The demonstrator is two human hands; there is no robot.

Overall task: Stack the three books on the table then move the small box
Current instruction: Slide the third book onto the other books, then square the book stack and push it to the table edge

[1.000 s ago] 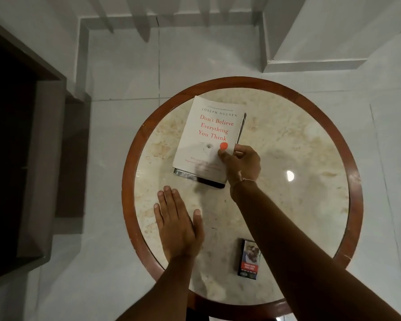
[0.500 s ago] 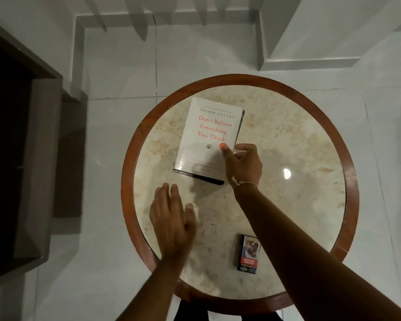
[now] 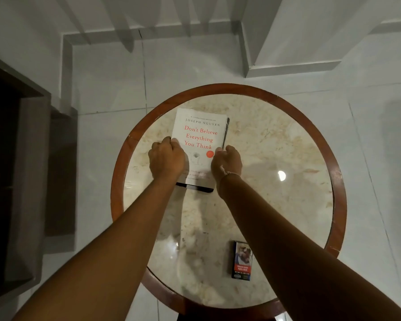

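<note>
Marble, cream and mottled, tops the round table (image 3: 287, 158), which is ringed by a reddish wooden rim and stands on pale floor tiles (image 3: 107, 84). On the far-left part of the top lies a stack of books (image 3: 202, 137); its top book has a white cover with red lettering, and dark edges of what lies beneath show along the stack's right side and near end. How many books sit under the white 1 cannot be told.

Both hands are on this stack, 1 at each long side. The left hand (image 3: 166, 159) grips the left edge, its fingers curled over onto the cover and held close together. The right hand (image 3: 227, 162) cups the right edge, thumb on the cover beside a small orange disc, the other fingers bent down along the side and mostly hidden, so whether they press the lower books I cannot tell. A thin band circles the right wrist.

Near the table's near edge, well apart from the stack, the small box (image 3: 241, 260) lies flat, dark with a red label, partly overlapped by the right forearm.
</note>
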